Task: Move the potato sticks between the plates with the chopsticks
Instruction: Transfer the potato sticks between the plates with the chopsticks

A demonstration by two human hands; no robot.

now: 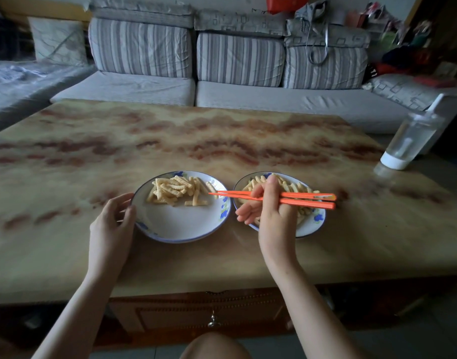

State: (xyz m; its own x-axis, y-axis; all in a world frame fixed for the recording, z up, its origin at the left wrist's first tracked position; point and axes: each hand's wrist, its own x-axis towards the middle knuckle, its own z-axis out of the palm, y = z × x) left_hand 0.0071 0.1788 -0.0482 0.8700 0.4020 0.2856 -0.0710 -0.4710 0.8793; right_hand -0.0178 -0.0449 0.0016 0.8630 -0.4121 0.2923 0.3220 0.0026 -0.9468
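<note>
Head view: we log two hands over two plates on a marbled table (222, 141).
Right hand (271, 211): fingers curled round the orange chopsticks (294, 197), clamped mid-shaft; butt ends jut out to its right.
Tips: drawn nearly together, well left of the grip, above the right rim of the left plate (180, 226). We cannot tell whether they touch the single stick just beyond them.
Left pile (175, 190): potato sticks left of the tips, on that plate's far half.
Right pile (292, 187): potato sticks under and behind the grip, in the right plate (311, 224).
Left hand (116, 216): thumb and fingers hold the left plate's left rim.
Bottle (408, 141): far right of the grip.
</note>
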